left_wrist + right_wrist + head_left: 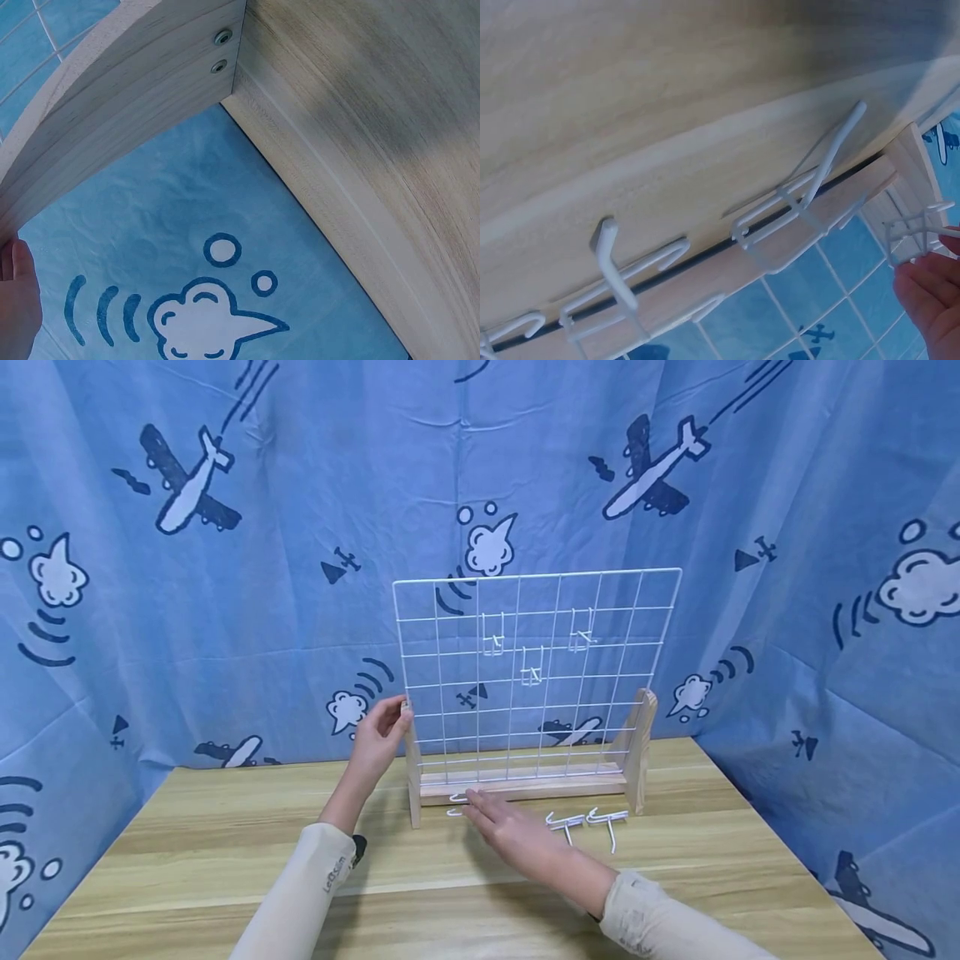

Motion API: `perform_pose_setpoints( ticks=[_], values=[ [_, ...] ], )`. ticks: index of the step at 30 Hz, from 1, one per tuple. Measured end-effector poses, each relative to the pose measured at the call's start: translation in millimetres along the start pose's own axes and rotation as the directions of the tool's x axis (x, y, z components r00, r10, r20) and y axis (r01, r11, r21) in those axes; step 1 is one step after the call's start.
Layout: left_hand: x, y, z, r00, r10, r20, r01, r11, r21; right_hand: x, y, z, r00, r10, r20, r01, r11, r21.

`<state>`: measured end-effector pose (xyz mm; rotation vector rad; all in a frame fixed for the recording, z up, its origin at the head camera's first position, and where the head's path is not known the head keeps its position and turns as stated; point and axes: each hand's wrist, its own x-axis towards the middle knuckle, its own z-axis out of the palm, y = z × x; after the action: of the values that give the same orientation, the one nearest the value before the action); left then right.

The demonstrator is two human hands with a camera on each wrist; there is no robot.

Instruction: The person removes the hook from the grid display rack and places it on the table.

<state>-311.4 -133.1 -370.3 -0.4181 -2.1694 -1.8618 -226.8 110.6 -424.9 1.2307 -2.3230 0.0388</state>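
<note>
A white wire grid panel (536, 677) stands upright in a wooden stand (637, 752). My left hand (381, 735) grips the upper edge of the stand's left upright (413, 777); in the left wrist view its fingers (22, 262) meet that wood. My right hand (517, 835) is low in front of the base bar and pinches a white wire hook (911, 232), its two bent ends poking out to the left in the head view. Other white hooks (566, 821) (615, 292) lie on the table right of this hand; the hand hides part of the row.
Three white hooks (532, 672) hang on the grid. The wooden table (247, 843) reaches back to a blue curtain (285, 568) printed with planes and clouds, which also closes in both sides. Two screws (223, 36) show in the stand's left upright.
</note>
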Motion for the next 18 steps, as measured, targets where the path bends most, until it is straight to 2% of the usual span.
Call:
perform_pose_setpoints(
  ticks=[5, 10, 18],
  values=[
    [0.1, 0.0, 0.5, 1.000, 0.012, 0.000, -0.012, 1.000, 0.004, -0.2, -4.5, 0.7, 0.996, -0.001, 0.092, 0.001, 1.000, 0.004],
    [-0.1, -0.5, 0.3, 1.000, 0.008, 0.004, -0.008, 1.000, 0.011, 0.9, -7.6, 0.9, 0.982, 0.008, 0.188, -0.005, 1.000, -0.018],
    [-0.4, 0.9, -1.0, 1.000, 0.001, 0.017, -0.001, 1.000, -0.007, 4.2, -8.9, 5.1, 0.971, -0.001, 0.237, 0.005, 1.000, -0.018]
  ],
)
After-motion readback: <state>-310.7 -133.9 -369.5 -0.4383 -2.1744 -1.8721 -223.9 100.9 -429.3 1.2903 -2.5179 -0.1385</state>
